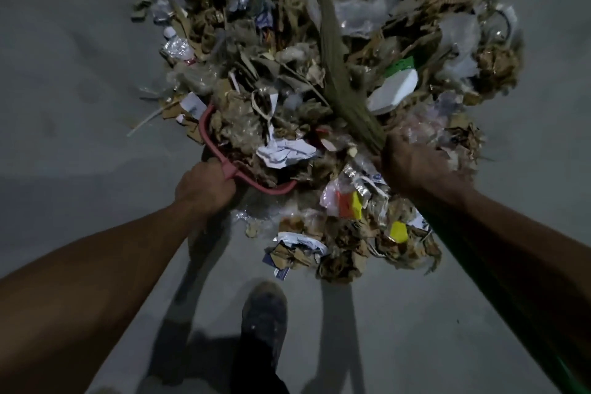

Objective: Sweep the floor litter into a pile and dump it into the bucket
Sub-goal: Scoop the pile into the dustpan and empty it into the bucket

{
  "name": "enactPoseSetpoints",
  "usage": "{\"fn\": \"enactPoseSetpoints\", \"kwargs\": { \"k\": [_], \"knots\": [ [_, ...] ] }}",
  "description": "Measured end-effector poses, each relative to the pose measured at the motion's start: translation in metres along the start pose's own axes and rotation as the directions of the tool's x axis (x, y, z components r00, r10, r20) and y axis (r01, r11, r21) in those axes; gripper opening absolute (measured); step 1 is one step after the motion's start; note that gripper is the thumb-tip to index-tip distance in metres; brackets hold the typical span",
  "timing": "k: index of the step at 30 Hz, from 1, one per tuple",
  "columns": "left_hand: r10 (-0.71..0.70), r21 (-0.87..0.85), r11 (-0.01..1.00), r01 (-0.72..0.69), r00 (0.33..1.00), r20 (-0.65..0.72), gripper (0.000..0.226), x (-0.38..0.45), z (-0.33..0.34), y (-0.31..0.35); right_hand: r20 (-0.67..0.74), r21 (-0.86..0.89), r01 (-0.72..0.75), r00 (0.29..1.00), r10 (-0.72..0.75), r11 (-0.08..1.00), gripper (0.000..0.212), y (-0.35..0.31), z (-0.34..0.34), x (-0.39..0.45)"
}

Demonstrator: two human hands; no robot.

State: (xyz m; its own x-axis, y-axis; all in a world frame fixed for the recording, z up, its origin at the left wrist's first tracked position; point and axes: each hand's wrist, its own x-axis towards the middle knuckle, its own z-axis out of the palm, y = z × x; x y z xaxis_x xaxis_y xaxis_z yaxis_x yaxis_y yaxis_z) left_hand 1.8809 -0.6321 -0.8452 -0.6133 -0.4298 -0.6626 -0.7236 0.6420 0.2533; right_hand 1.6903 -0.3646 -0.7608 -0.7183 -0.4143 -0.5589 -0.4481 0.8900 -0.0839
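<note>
The litter pile [319, 89] lies heaped on the grey floor [64, 73], its near edge spilling into the pink dustpan [224, 150], whose mouth faces away from the person. The left hand [204, 185] has its fingers curled round the pan's handle; the right hand [415, 163] grips the broom [345, 89] low by its bristles. The broom's long axis runs from the far top down toward that hand, so short raking pulls toward the tilted pan, I judge, would load it best.
</note>
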Motion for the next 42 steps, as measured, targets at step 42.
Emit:
{"fn": "enactPoseSetpoints", "kwargs": {
  "k": [42],
  "knots": [
    [-0.086, -0.190, 0.981, 0.033, 0.957, -0.276, 0.019, -0.297, -0.180, 0.052, -0.154, 0.243, 0.028, 0.988, 0.010, 0.970, 0.043, -0.077, -0.143, -0.302]
  ]
}}
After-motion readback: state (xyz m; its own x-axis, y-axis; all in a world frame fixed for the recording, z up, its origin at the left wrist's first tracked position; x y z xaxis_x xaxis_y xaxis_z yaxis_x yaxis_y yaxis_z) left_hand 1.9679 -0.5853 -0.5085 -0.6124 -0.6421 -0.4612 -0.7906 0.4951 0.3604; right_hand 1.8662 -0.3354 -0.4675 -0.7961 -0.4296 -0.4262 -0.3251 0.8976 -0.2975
